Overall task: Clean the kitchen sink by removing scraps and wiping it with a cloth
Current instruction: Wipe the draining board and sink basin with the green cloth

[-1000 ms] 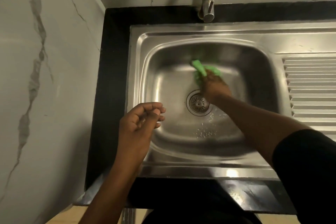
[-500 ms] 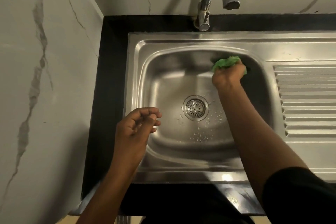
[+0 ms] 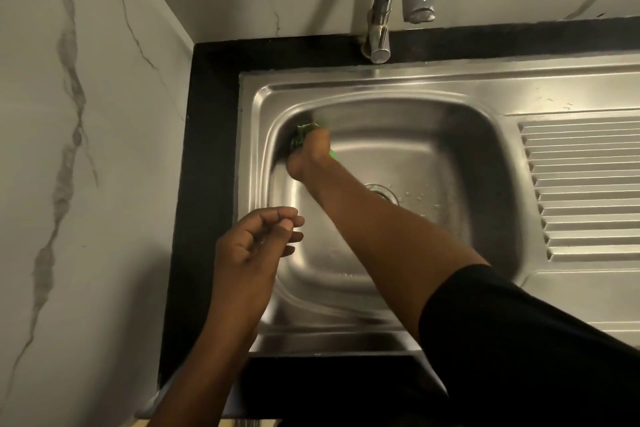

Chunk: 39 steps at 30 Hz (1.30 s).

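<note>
Two hands are over the sink (image 3: 381, 80). The right hand (image 3: 310, 156) is down in the basin's far-left corner, fingers curled round a bunched green cloth (image 3: 302, 134) and pressing it against the curved wall there. The left hand (image 3: 252, 246) hovers above the near-left rim, fingers loosely curled, thumb by the fingertips, nothing visible between them. So the cloth lies far and slightly right of the left hand, and only the right hand touches it. Wadded and blurred, it shows no clear long axis. The right forearm crosses the basin diagonally, hiding part of the drain (image 3: 386, 193). Droplets (image 3: 420, 198) sit on the floor right of the drain, so the next stroke probably runs rightward. The steel looks smooth and slick. A tap (image 3: 382, 10) overhangs the far rim, a ribbed drainboard (image 3: 585, 184) lies right, and a marble wall (image 3: 86, 149) stands close on the left.
</note>
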Each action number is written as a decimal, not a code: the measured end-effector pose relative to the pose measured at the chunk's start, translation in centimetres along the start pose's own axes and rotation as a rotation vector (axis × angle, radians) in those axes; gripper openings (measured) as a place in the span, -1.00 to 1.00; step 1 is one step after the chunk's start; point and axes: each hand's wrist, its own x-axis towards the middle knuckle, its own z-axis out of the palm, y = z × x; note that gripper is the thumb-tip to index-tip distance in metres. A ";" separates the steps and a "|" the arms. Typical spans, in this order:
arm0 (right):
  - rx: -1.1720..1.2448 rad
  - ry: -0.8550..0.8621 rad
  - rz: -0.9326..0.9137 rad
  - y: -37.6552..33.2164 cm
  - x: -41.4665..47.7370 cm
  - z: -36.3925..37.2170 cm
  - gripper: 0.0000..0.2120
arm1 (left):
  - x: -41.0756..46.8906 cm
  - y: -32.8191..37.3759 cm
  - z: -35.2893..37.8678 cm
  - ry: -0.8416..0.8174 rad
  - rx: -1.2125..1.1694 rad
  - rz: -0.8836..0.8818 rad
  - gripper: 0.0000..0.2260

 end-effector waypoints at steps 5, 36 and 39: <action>0.058 -0.052 -0.122 -8.4 -1.0 -3.4 -0.79 | 0.4 1.0 0.6 -0.030 -0.036 0.034 -0.84; -0.091 -0.141 -0.157 -8.5 -4.9 -0.5 -0.68 | 0.0 2.9 3.3 -0.072 -0.078 0.059 -0.84; 0.013 -0.050 -0.225 -13.9 -4.3 -4.0 -0.75 | 0.2 2.6 2.9 -0.063 -0.086 0.056 -0.84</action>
